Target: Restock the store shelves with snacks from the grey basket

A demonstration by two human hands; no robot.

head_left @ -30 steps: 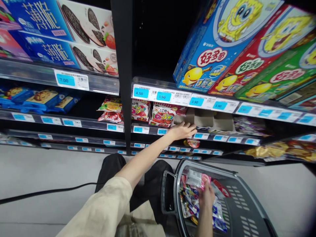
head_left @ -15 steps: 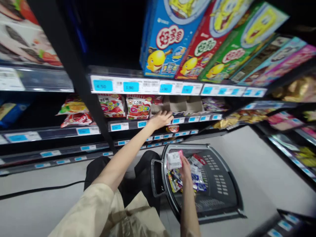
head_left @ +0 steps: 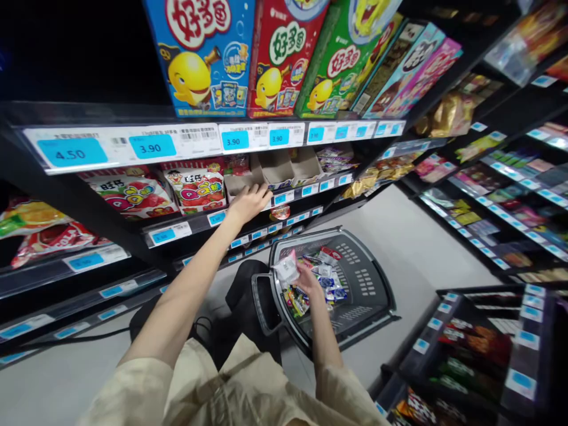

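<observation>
My left hand (head_left: pixel 249 204) rests at the front lip of an open cardboard display box (head_left: pixel 254 174) on the second shelf, with its fingers bent over the edge and the fingertips hidden. Red-and-white gummy candy bags (head_left: pixel 195 184) stand just left of it. Over the shopping basket (head_left: pixel 355 319), my right hand (head_left: pixel 309 279) is closed on a small candy packet (head_left: pixel 286 268) with a white label and pink edge. Several snack packets (head_left: pixel 326 278) lie inside the dark grey basket, whose handle (head_left: pixel 264 305) leans toward my knees.
Blue, red and green snack boxes (head_left: pixel 277 65) stand on the shelf above, behind a price strip (head_left: pixel 155 146). More cardboard display boxes (head_left: pixel 306 165) sit to the right. A dark display rack (head_left: pixel 470 349) stands at lower right. A black cable (head_left: pixel 80 338) runs at left.
My view has shifted right and nearer the shelf, so the shelf goods and basket appear further left. Both hands keep about their places, the left at the box lip, the right with the packet.
</observation>
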